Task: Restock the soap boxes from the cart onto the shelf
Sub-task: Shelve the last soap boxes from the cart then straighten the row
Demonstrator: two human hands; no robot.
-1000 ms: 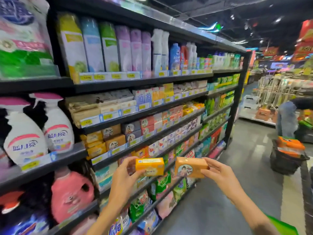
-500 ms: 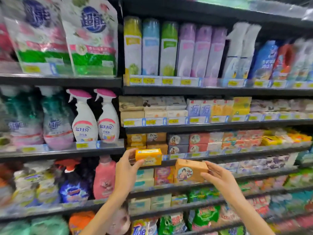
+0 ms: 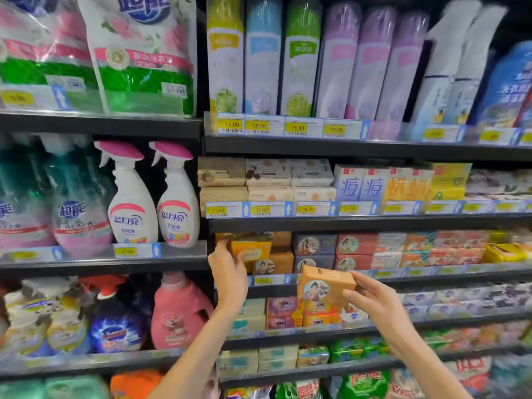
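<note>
Left hand point(image 3: 229, 270) raised to the black metal soap shelf point(image 3: 374, 276), fingers and thumb curled round a yellow-orange cardboard soap box point(image 3: 252, 249); the box sits at the left end of that shelf's opening, in front of a stack of tan soap boxes point(image 3: 280, 256), and whether it rests on the stack or hangs free in the grip cannot be told. Right hand point(image 3: 374, 300) lower and to the right, in front of the shelf edge, fingers wrapped on the right end of an orange cardboard soap box with a round figure picture on its face point(image 3: 324, 286); this box is tilted, picture side toward the camera, clear of the shelf. On the same shelf, just right of the tan stack, dark grey soap boxes point(image 3: 315, 244) and then red soap boxes point(image 3: 357, 244), each with a round portrait label. One bay to the left, two white spray bottles with pink trigger heads point(image 3: 155, 203) stand side by side. Yellow price tags point(image 3: 263, 280) line the shelf edges. Much of the outer view is blurred.
</note>
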